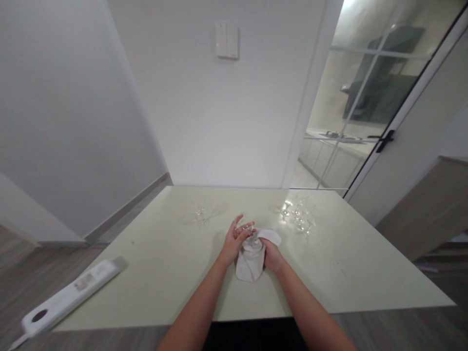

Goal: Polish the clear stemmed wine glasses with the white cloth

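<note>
My left hand (235, 240) is closed on a small clear glass (250, 228), its rim facing up and away from me. My right hand (271, 252) grips a white cloth (250, 265), which is bunched against the lower part of the glass and hangs down toward the table. The cloth and fingers hide the glass's base. To the right, several clear stemmed glasses (302, 222) stand close together on the pale table (164, 273). Another clear glass (201, 213) is by itself at the back left.
A white power strip (71, 296) lies across the table's left front edge, its cord running off the side. Behind the table is a white wall with a switch plate (227, 41). A glass-paned door (351, 107) with a black handle (384, 140) is at the right.
</note>
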Demonstrator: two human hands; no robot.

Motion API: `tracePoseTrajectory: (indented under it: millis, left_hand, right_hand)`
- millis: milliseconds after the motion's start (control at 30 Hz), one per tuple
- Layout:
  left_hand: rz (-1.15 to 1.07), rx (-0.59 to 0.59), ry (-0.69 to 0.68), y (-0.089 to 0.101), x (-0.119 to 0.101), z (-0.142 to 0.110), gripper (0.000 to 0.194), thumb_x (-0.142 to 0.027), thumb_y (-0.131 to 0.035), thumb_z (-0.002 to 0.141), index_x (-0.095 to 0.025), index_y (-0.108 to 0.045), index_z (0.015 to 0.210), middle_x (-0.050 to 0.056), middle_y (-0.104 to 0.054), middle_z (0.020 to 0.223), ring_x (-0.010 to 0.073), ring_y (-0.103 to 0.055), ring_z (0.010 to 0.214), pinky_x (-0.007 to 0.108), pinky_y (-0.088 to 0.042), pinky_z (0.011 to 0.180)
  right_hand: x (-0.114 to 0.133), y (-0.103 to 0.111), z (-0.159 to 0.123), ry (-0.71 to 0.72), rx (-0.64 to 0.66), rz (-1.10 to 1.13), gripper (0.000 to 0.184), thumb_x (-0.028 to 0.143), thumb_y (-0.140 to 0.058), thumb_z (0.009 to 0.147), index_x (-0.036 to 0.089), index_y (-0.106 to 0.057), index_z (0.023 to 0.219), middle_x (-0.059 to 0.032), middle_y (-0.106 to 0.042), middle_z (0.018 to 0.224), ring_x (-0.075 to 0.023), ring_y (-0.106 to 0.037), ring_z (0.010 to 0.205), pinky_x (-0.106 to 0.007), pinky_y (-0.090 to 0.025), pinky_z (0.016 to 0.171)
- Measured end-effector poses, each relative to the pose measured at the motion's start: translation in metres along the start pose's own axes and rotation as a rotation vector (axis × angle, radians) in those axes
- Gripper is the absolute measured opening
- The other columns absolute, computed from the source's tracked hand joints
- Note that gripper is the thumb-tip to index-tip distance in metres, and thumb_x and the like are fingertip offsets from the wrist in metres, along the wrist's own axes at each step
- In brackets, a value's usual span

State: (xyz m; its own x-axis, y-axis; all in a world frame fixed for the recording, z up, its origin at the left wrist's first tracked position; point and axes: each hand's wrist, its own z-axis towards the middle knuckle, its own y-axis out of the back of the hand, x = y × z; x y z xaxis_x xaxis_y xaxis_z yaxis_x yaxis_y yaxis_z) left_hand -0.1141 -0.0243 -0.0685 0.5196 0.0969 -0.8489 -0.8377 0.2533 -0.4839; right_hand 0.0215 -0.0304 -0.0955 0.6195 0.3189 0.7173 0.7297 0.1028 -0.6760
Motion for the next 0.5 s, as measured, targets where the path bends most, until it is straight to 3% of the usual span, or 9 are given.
tracePoseTrajectory:
  millis: [200,500]
  left_hand:
    - [0.241,0.028,-0.097,-0.004,0.005,-0.005,0.077,-0.029,-0.073,0.074,-0.026,-0.031,0.139,0.011,-0.061,0.119,0.0209,-0.063,0.102,0.038,-0.044,0.095]
    - [0.667,-0.024,-0.324,-0.004,0.012,-0.019,0.069,-0.028,-0.077,0.067,-0.022,-0.048,0.129,0.010,-0.058,0.124,0.0276,-0.050,0.120,0.041,-0.030,0.107]
  right_hand:
    - [0.003,-0.001,0.002,0.139,0.067,-0.189,0.026,0.029,-0.068,0.066,0.020,-0.068,0.090,-0.0044,-0.074,0.089,-0.0243,-0.065,0.096,-0.039,-0.048,0.089]
    - [-0.009,0.010,0.009,0.276,-0.087,-0.267,0.030,0.031,-0.064,0.063,0.020,-0.067,0.091,-0.0040,-0.072,0.090,-0.0242,-0.063,0.096,-0.039,-0.047,0.091]
